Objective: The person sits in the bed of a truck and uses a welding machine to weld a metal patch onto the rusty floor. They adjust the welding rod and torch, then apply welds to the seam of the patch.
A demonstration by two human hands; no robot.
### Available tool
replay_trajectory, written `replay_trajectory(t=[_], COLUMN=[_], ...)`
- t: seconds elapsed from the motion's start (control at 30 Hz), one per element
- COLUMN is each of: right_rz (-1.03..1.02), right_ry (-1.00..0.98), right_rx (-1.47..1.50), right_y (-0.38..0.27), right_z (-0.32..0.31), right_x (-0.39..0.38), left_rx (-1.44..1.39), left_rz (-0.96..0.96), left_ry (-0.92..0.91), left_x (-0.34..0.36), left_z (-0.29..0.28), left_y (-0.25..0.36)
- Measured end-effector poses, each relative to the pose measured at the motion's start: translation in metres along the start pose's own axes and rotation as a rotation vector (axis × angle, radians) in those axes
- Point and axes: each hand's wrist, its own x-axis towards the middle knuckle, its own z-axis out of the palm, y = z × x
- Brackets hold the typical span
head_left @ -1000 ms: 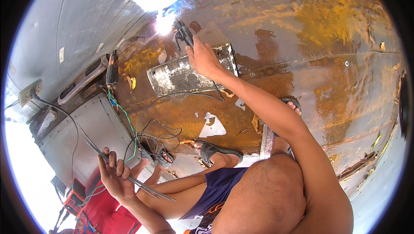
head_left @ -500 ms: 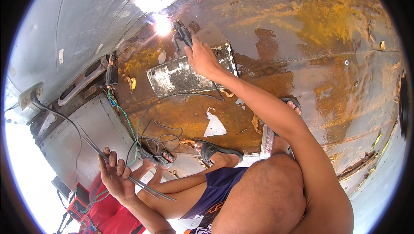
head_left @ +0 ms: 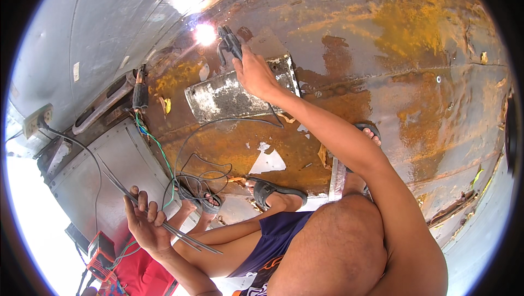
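Note:
My right hand (head_left: 255, 75) is closed round a black welding electrode holder (head_left: 231, 43). Just left of the holder's jaws a bright welding arc (head_left: 206, 34) glows at the rusty metal floor, close to the foot of the grey wall; its glare hides the rod's tip. Below the hand lies a worn black-and-white metal plate (head_left: 218, 96). At lower left my left hand (head_left: 146, 222) has its fingers curled round a few thin grey welding rods (head_left: 188, 238), which slant from upper left to lower right.
Rusty brown sheet metal (head_left: 349, 94) spreads under my feet. A black cable (head_left: 188, 173) lies looped near another person's sandalled feet (head_left: 210, 200). A grey metal box (head_left: 106, 173), a wall socket (head_left: 38, 122) and a red-and-black machine (head_left: 101, 255) stand at left.
The arc's glare on the wall has shrunk somewhat. At lower left the red cloth and the red-and-black machine have shifted slightly. Both my hands keep nearly the same place and grip.

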Motion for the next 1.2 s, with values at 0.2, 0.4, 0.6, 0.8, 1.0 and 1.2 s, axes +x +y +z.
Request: replay_trajectory(t=[0.2,0.4,0.6,0.8,1.0,1.2], right_rz=[0.03,-0.013,0.011,0.043,-0.1,-0.008], right_ry=[-0.022,-0.008,-0.033,-0.028,0.179,0.097], right_rx=[0.013,0.006,-0.015,0.002,0.255,0.288], right_y=[-0.003,0.001,0.0,0.0,0.004,0.009], right_z=[-0.001,0.002,0.001,0.003,0.002,-0.01], right_x=[0.0,0.0,0.0,0.002,-0.004,-0.001], left_rx=[-0.01,-0.011,-0.011,-0.007,0.015,0.058], left_rz=[-0.007,-0.004,-0.005,-0.003,-0.002,-0.014], left_ry=[0.017,0.025,0.03,0.027,0.058,0.114], left_x=[0.001,0.0,-0.001,-0.001,0.001,0.013], left_z=[-0.001,0.0,-0.001,-0.002,-0.001,-0.002], left_y=[0.001,0.0,0.001,0.001,0.001,-0.006])
